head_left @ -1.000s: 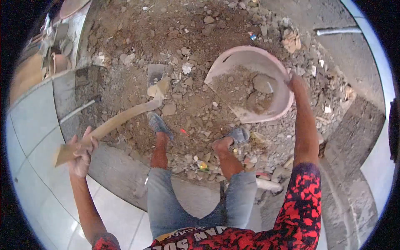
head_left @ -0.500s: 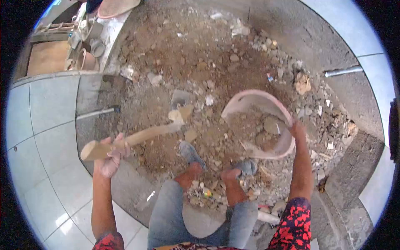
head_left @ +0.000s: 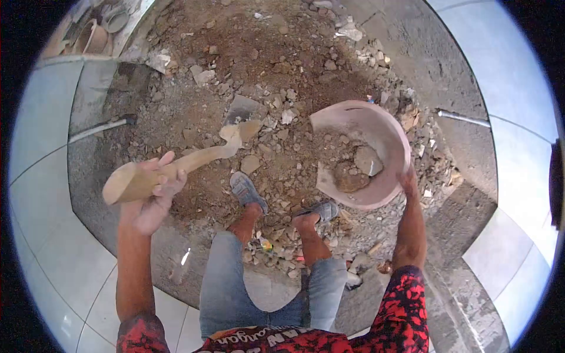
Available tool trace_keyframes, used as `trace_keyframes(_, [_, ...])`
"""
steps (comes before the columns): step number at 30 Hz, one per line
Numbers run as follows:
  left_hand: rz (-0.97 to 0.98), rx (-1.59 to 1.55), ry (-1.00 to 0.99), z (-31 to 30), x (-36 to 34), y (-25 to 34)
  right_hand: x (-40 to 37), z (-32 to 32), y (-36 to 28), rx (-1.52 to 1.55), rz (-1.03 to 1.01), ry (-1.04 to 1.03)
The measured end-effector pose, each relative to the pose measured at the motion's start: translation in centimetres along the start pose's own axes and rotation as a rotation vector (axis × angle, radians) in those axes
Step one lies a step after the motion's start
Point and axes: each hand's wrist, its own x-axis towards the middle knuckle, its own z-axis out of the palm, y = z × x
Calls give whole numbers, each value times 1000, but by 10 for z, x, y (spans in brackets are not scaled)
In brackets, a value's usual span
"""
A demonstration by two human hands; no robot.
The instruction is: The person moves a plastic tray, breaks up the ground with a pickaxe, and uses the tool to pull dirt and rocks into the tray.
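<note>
My left hand (head_left: 158, 194) is wrapped round the thick wooden handle of a hoe (head_left: 203, 156). Its flat grey blade (head_left: 242, 110) rests on the rubble ahead of my feet. At the right, my right hand (head_left: 407, 176) grips the rim of a pinkish plastic basin (head_left: 391, 135), whose side is cut away toward the hoe. Soil and a large stone lump (head_left: 368, 160) lie inside the basin. The fingertips of my right hand are partly hidden by the rim.
Broken soil and rubble (head_left: 265, 59) spread around my sandalled feet. Pipes stick out at the left (head_left: 103, 128) and right (head_left: 465, 117). White tiles (head_left: 47, 206) border the pit on both sides. A pinkish bucket (head_left: 91, 38) stands at the upper left.
The view has tipped down and shifted. The basin has turned slightly, with its open side facing more to the left. Both hands keep their holds on the hoe and basin.
</note>
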Motion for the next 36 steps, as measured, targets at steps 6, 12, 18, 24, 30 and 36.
trace_keyframes(6, [-116, 51, -113, -20, 10, 19, -106, 43, -23, 146, 782, 194])
trace_keyframes(12, [31, 4, 23, 4, 2, -6, -163, 235, -43, 721, 918, 334])
trace_keyframes(18, [28, -145, 87, 11, -9, -45, -206, 257, -74, 657, 1299, -418])
trace_keyframes(24, [197, 578, 143, -32, -17, -134, -125, 216, -191, 587, 815, -1101])
trace_keyframes(30, [450, 1355, 137, -111, -12, -252, -57, 264, -396, 320, 569, -1272])
trace_keyframes(36, [411, 1514, 168, -148, -29, -249, -48, 377, -346, -423, 108, -822])
